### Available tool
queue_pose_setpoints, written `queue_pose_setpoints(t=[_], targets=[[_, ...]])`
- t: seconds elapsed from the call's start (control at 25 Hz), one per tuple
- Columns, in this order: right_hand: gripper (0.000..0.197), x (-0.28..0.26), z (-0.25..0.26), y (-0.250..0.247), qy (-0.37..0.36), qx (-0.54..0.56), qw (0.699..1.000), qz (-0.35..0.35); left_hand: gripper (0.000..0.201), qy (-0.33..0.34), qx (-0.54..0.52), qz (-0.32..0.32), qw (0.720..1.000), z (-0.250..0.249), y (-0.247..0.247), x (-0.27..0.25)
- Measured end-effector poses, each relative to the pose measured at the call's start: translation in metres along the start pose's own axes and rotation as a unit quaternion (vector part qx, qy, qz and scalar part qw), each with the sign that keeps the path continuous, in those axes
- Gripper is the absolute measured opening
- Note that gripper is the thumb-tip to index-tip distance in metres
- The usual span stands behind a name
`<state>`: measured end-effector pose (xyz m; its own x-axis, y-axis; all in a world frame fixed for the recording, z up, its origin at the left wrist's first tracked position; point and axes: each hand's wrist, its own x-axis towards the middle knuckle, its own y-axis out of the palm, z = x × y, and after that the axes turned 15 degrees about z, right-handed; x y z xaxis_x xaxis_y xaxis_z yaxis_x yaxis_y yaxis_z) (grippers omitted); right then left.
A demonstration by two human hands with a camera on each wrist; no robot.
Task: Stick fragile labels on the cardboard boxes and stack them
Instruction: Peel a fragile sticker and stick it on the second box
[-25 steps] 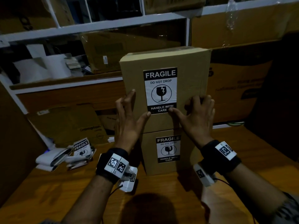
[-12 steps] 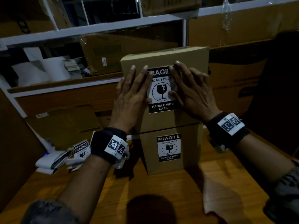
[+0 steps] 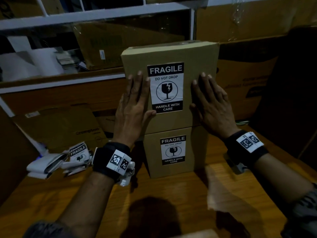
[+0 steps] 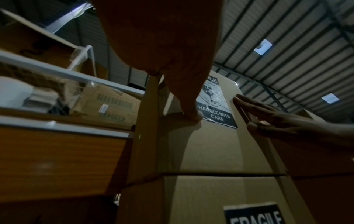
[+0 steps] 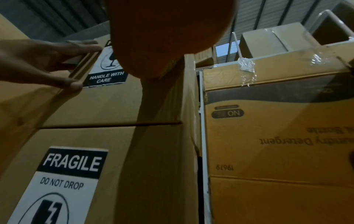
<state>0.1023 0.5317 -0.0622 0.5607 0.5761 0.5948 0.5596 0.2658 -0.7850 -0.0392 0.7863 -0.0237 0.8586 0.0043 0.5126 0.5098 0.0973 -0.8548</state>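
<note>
Two cardboard boxes stand stacked on the wooden table (image 3: pixel 171 194). The upper box (image 3: pixel 199 59) carries a black and white fragile label (image 3: pixel 165 87) on its front; the lower box (image 3: pixel 197 152) has its own fragile label (image 3: pixel 173 149). My left hand (image 3: pixel 135 100) lies flat on the upper box just left of the label, its thumb at the label's bottom left corner. My right hand (image 3: pixel 209 98) lies flat on the box just right of the label. In the left wrist view the left thumb (image 4: pixel 191 112) presses beside the label (image 4: pixel 216 112). In the right wrist view the lower label (image 5: pixel 63 181) is close.
A pile of loose fragile labels (image 3: pixel 78 152) and white backing strips (image 3: pixel 44 165) lies on the table at the left. A piece of brown paper (image 3: pixel 223 191) lies at the right. White shelving (image 3: pixel 85 16) with large cartons (image 3: pixel 248 79) stands right behind the stack.
Both hands slid up over the label from its lower edge, then apart to its left and right sides, uncovering it. The boxes have stayed in place.
</note>
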Motion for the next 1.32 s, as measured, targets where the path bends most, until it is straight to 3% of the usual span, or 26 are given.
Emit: queue_pose_setpoints(t=[0.12, 0.24, 0.4, 0.56, 0.76, 1.0, 1.2, 1.32], targets=[[0.07, -0.02, -0.014, 0.006, -0.003, 0.055, 0.998, 0.002, 0.099, -0.039, -0.134, -0.044, 0.989, -0.008, 0.012, -0.02], [0.082, -0.043, -0.012, 0.013, 0.067, 0.212, 0.975, 0.014, 0.093, -0.091, -0.299, -0.073, 0.947, -0.015, 0.026, -0.04], [0.082, -0.057, -0.007, 0.019, 0.087, 0.348, 0.932, 0.051, 0.095, -0.128, -0.351, -0.037, 0.927, -0.023, 0.042, -0.046], [0.06, -0.058, -0.009, 0.016, 0.113, 0.439, 0.878, 0.151, 0.091, -0.154, -0.399, -0.035, 0.903, -0.025, 0.048, -0.045], [0.047, -0.056, -0.01, 0.017, 0.161, 0.468, 0.856, 0.147, 0.085, -0.154, -0.449, -0.031, 0.88, -0.031, 0.046, -0.039], [0.055, -0.06, -0.004, 0.013, 0.156, 0.454, 0.86, 0.172, 0.052, -0.181, -0.454, -0.005, 0.873, -0.022, 0.056, -0.044], [0.065, -0.062, 0.009, 0.016, 0.176, 0.444, 0.863, 0.165, 0.054, -0.193, -0.436, 0.001, 0.879, -0.016, 0.063, -0.041], [0.079, -0.072, 0.015, 0.019, 0.21, 0.425, 0.866, 0.162, 0.07, -0.198, -0.438, 0.001, 0.877, -0.021, 0.058, -0.048]])
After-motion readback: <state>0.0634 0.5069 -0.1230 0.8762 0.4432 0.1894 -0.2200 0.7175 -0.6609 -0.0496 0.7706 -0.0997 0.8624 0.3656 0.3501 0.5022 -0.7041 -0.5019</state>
